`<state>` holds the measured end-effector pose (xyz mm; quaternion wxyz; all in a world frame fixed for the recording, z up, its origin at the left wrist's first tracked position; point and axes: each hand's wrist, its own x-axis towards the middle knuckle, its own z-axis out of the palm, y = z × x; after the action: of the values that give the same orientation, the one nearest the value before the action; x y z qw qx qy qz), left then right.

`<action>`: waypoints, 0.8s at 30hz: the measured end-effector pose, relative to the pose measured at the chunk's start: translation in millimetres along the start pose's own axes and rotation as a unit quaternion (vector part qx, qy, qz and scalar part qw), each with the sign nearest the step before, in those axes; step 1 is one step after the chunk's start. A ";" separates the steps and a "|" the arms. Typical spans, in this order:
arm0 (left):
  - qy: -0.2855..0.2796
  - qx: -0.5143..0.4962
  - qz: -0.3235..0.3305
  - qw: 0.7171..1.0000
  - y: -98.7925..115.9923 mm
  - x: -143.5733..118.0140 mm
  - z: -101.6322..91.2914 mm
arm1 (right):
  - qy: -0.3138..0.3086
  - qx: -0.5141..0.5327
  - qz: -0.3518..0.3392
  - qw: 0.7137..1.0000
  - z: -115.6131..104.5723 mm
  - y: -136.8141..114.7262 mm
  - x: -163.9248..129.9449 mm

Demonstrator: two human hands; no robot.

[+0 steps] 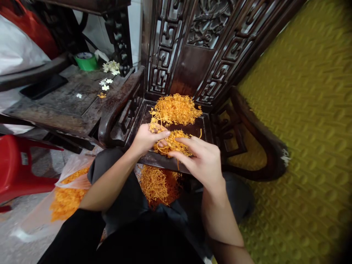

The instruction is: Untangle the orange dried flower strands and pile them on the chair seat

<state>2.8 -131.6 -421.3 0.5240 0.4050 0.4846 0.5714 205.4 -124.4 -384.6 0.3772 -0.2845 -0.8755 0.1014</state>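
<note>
My left hand is closed around a small bunch of orange flower-like pieces with thin stems, its thumb pointing right. My right hand reaches in from the other side, thumb and fingers apart, over a small orange pile on the seat. Thin orange stems show beside its fingers; whether any is gripped is not clear. Behind both hands lies a larger heap of orange flower-like pieces. The dark carved wooden chair carries both piles.
Below the seat edge sits a mass of orange stems. A clear plastic bag of orange pieces lies on the floor by a red stool. Left, a dark wooden surface holds green tape, a black phone-like slab and white flowers.
</note>
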 end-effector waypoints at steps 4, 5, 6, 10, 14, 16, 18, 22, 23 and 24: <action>-0.010 -0.009 -0.020 1.000 0.6 -2.9 4.9 | -0.067 -0.130 -0.029 0.989 9.8 2.3 0.5; -0.007 -0.007 -0.019 1.000 -0.2 -2.2 6.1 | -0.054 -0.133 -0.039 0.989 12.8 0.4 -2.0; 0.006 -0.003 -0.009 1.000 -1.4 -0.4 6.5 | -0.029 -0.119 -0.055 0.991 14.4 -3.6 -5.8; 0.160 -0.005 0.068 0.985 -5.0 14.5 -4.3 | 0.061 0.061 -0.129 0.988 -0.8 -35.9 -26.4; 0.078 -0.034 0.035 0.996 -0.3 15.8 -17.3 | 0.202 0.239 0.002 0.950 -29.7 -47.0 -26.9; -0.019 -0.031 0.003 0.999 2.6 7.9 -15.3 | 0.271 0.289 0.079 0.915 -35.8 -33.0 -18.6; -0.080 -0.015 -0.007 0.997 3.6 -0.8 -9.2 | 0.272 0.329 0.128 0.895 -33.8 -12.9 -12.0; -0.105 0.007 -0.001 0.994 1.9 -10.5 5.0 | 0.191 0.399 0.252 0.861 -8.6 17.4 -11.7; -0.108 0.010 -0.001 0.994 1.7 -11.4 7.7 | 0.162 0.402 0.287 0.854 -0.1 20.8 -12.5; -0.112 0.012 -0.001 0.994 1.7 -12.0 9.9 | 0.128 0.394 0.308 0.856 8.1 22.7 -12.7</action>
<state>13.5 -142.2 -417.1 0.5707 0.4726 0.4302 0.5156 216.2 -112.9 -406.8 0.5162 -0.3778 -0.5736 0.5117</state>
